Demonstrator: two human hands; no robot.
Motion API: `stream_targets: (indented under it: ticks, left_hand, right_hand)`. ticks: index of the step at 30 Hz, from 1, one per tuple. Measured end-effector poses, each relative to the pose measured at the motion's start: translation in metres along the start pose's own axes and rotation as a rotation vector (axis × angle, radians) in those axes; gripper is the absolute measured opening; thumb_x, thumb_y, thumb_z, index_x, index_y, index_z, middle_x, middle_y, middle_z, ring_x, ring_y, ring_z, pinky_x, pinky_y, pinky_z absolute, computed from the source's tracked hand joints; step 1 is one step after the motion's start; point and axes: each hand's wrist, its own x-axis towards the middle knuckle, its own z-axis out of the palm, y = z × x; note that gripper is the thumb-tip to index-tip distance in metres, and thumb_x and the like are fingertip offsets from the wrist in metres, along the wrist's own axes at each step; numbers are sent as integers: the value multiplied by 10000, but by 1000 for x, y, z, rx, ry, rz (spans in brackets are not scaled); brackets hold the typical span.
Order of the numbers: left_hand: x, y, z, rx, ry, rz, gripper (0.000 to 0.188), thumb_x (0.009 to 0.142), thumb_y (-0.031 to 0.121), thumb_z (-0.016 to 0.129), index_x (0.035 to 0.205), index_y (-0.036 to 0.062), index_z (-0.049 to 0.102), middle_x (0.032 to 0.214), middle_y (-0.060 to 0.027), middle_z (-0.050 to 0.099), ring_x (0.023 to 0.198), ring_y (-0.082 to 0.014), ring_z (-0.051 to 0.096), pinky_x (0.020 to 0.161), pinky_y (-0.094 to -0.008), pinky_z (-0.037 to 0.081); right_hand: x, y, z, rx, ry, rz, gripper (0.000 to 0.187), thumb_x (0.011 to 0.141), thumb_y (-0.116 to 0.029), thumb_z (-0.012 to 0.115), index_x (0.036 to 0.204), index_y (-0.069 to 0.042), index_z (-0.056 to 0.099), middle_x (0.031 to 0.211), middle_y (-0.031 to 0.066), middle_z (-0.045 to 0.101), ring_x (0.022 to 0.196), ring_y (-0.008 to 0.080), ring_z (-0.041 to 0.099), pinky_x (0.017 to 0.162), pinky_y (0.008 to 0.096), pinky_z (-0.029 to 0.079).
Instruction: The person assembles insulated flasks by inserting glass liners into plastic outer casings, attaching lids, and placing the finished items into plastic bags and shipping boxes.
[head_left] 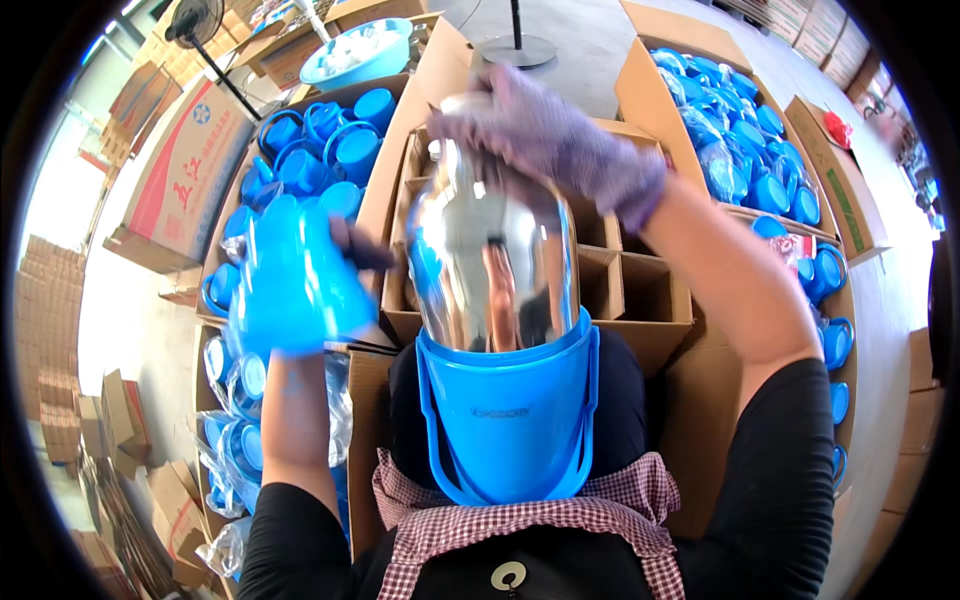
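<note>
A shiny silver vacuum flask liner point(485, 270) stands upright with its lower end inside a blue bucket-shaped flask shell point(505, 425). The shell, its handle hanging down in front, rests on my lap between my thighs. My right hand point(525, 135), in a greyish-purple glove, is closed around the narrow neck of the liner. To the left, my left hand point(357, 245) in a dark glove holds a blue plastic flask top point(295, 275), smeared by motion. That part hides most of the fingers.
A divided cardboard carton point(645, 285) sits right behind the liner. Cartons of blue plastic parts point(300, 165) line the left, and another batch of bagged blue parts point(735, 135) lies at the right. A light-blue basin point(360, 60) with white pieces and a fan point(195, 22) stand at the back left.
</note>
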Motion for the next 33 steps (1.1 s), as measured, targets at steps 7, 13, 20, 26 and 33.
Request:
stream_targets:
  ticks: [7, 13, 20, 26, 33]
  left_hand:
    - [99, -38, -4, -118, 135, -59, 902, 933, 698, 583, 1543, 51, 434, 1536, -187, 516, 1341, -363, 564, 1139, -544, 454]
    - [89, -66, 61, 234, -28, -418, 951, 882, 643, 712, 1556, 43, 412, 1488, -176, 557, 1366, -299, 557, 1177, -460, 433]
    - [84, -74, 58, 487, -229, -514, 1119, 822, 761, 700, 1575, 7, 360, 1512, -157, 510, 1370, -249, 520, 1171, -405, 404]
    - [71, -71, 90, 478, -116, -488, 1048, 819, 689, 737, 1538, -10, 432, 1516, -164, 525, 1362, -281, 546, 1176, -431, 413]
    - [49, -69, 96, 502, 59, -530, 1048, 841, 677, 712, 1564, -8, 384, 1537, -188, 488, 1382, -292, 528, 1184, -439, 405]
  right_hand:
    - [-113, 16, 22, 255, -31, 253, 846, 835, -579, 816, 1258, 86, 508, 1005, 230, 727, 976, 358, 735, 867, 439, 571]
    - [-165, 21, -19, 56, -263, 114, 413, 954, -355, 714, 1165, -7, 649, 996, 119, 724, 874, 210, 721, 770, 335, 573]
    - [-113, -6, -13, 193, 238, -243, 284, 972, -277, 682, 1081, -15, 683, 957, 130, 669, 878, 257, 673, 792, 348, 538]
    - [-102, -19, -1, 63, 67, -337, 396, 944, -385, 731, 1160, -63, 651, 917, 140, 668, 935, 290, 706, 836, 383, 547]
    - [-117, -2, 13, 95, 51, -264, 744, 851, -545, 812, 1317, -22, 563, 1110, 144, 697, 1094, 240, 689, 992, 364, 512]
